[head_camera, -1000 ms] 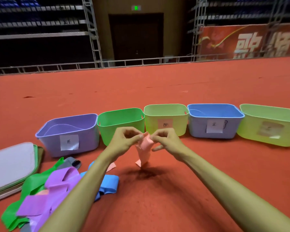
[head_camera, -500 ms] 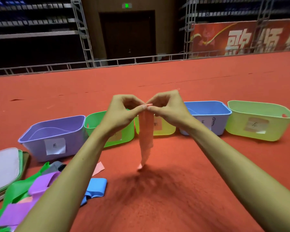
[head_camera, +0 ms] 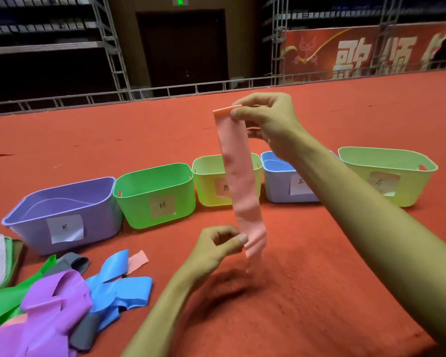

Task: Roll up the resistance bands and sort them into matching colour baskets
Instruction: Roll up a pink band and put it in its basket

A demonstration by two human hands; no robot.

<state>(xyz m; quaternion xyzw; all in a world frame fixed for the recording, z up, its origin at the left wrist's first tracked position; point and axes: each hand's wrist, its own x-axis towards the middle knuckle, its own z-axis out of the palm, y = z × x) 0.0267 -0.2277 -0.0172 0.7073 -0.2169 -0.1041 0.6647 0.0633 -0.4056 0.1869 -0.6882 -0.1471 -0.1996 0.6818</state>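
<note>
A pink resistance band [head_camera: 238,181] hangs upright above the red floor [head_camera: 307,279] (in front of five baskets): right hand [head_camera: 271,122] pinches its top, left hand [head_camera: 216,248] pinches its bottom.

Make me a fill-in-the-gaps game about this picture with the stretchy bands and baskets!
The band held up in the air is ____.
The hand pinching its top end is the ____ one.
The leftmost basket is ____.
Missing words: pink, right, purple.
</note>
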